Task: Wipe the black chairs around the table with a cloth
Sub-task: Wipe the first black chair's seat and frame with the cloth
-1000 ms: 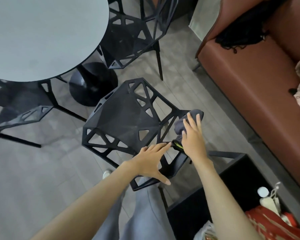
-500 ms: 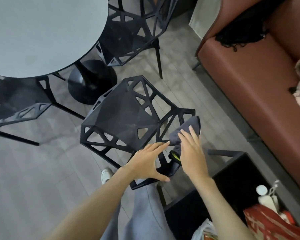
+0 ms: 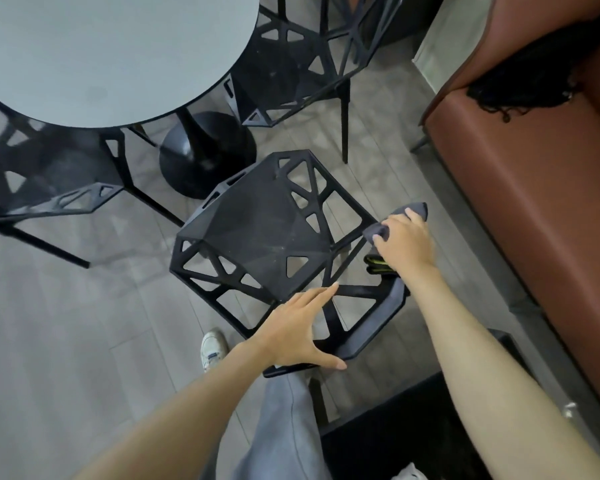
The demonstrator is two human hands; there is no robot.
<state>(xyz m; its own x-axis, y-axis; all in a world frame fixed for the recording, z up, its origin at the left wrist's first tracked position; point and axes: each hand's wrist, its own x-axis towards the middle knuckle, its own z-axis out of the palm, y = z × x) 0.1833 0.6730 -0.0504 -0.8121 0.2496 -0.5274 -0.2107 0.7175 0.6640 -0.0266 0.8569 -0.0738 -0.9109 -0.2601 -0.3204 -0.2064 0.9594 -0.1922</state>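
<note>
Upper left: round grey table [image 3: 111,53], black chairs tucked around it. Centre: black chair [image 3: 267,237], faceted seat, triangular cut-outs, dusty sheen. Lower centre: left hand [image 3: 297,336] spread flat on the chair's back rail, fingers straight, gripping nothing. Right of centre: right hand [image 3: 404,244] clutching grey cloth [image 3: 378,230] against the chair's edge. Far right: brown sofa [image 3: 520,188].

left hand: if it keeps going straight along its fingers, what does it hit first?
The left hand points up-right across the near black chair. Its fingertips already lie over the backrest frame, so the next struts of that chair come first, then probably the right hand with the grey cloth. Depth is unclear.
</note>
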